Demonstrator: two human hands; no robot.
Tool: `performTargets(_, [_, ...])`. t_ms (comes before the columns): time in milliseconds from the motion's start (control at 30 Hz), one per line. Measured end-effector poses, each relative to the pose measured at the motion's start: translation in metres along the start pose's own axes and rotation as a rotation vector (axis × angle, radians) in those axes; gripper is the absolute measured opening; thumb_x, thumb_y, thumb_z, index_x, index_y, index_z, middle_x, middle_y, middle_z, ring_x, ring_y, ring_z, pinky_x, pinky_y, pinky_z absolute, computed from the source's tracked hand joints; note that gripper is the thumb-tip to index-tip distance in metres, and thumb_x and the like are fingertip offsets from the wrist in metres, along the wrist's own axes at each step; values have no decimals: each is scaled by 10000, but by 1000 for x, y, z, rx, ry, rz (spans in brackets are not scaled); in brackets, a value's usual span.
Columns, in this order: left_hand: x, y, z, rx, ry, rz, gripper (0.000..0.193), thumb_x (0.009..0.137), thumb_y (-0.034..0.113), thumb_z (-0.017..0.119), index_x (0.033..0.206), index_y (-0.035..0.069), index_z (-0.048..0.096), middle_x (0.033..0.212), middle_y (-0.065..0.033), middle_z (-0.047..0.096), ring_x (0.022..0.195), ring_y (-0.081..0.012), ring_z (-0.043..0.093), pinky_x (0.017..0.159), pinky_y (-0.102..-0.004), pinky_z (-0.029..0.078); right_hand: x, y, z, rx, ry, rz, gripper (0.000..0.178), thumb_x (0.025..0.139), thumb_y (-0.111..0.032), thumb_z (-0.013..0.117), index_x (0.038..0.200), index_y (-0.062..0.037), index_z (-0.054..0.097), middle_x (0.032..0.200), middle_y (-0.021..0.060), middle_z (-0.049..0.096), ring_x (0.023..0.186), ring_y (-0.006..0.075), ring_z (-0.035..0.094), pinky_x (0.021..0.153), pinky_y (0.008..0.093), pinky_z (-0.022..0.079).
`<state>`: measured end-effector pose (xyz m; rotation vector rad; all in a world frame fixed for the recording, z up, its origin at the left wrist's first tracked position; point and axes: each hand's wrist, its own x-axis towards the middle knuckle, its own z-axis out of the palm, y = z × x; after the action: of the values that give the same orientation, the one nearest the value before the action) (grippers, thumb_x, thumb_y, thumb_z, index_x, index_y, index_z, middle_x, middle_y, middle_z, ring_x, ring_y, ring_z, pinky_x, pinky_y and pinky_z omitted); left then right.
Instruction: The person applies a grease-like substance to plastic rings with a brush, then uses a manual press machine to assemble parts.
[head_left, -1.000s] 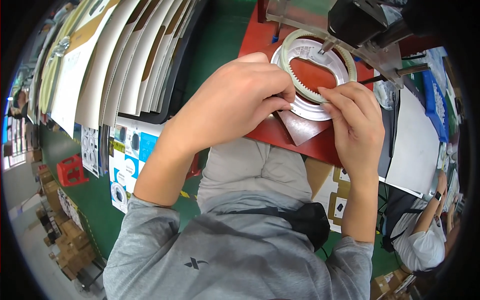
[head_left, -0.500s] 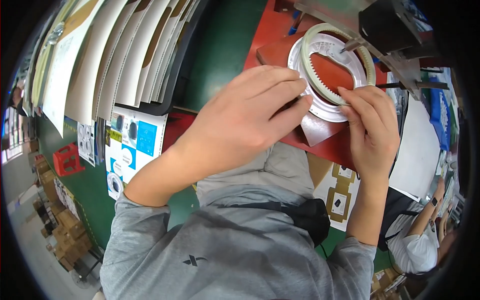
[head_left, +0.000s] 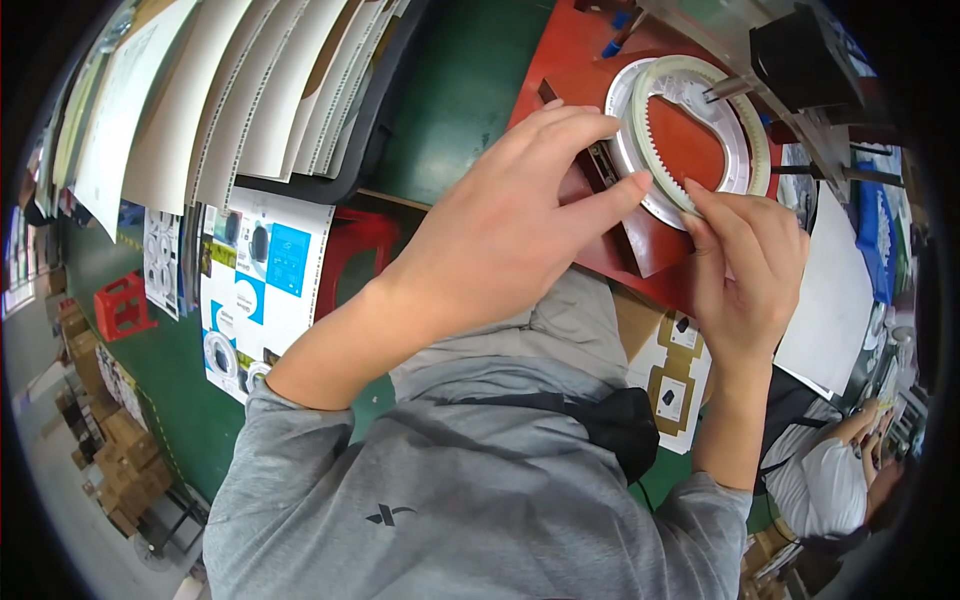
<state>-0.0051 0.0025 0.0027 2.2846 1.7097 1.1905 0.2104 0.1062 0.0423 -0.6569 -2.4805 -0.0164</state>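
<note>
A cream ring gear (head_left: 747, 96) with teeth on its inner edge lies over a round white plastic ring part (head_left: 618, 95), set a little to its right. Both are on a reddish-brown block (head_left: 640, 236) at the red work surface. My right hand (head_left: 750, 265) pinches the near edge of the ring gear between thumb and fingers. At the left rim of the white ring, my left hand (head_left: 510, 215) has its thumb and forefinger spread, fingertips by the rim. Whether those fingertips touch it I cannot tell.
A black fixture (head_left: 805, 60) with a clear plate and metal rods overhangs the rings at the right. Upright cardboard sheets (head_left: 270, 90) fill a black tray at the left. A red stool (head_left: 122, 307) stands on the green floor. Another person (head_left: 825, 480) sits at the right.
The thumb and forefinger of my left hand have spread wider apart. My right hand stays at the ring gear's near edge. The whole view has shifted slightly, with the rings appearing farther right.
</note>
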Motion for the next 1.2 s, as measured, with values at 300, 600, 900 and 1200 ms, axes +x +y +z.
performTargets(300, [-1,4,-1,-60,25,-43,435,847,-33,716,1274,52,713,1370,-165,634,1257,-367,630,1032,-447,528,-2,-13,7,17,25,51,283,780,-81,836,1059,-105,791,919,0,705,838,202,627,714,341,395])
performTargets(600, [24,2,0,-99,207,-139,227,876,18,754,1103,25,740,1020,-122,746,973,-299,725,884,-378,565,0,-15,9,6,24,62,261,787,-101,836,1042,-100,782,879,-8,655,825,201,608,682,356,385])
performTargets(900, [51,-17,29,-133,296,-152,204,893,74,762,1087,13,745,1067,-130,746,831,-236,725,746,-291,584,0,-15,7,-7,2,43,243,800,-110,814,1040,-100,781,893,-13,649,824,196,604,713,353,391])
performTargets(1200, [59,-20,37,-311,421,-218,171,830,9,689,968,61,775,931,-107,760,675,-237,690,613,-331,559,-1,-11,-1,-84,-54,3,307,800,-109,786,1107,-126,792,1045,-7,707,923,184,641,809,325,405])
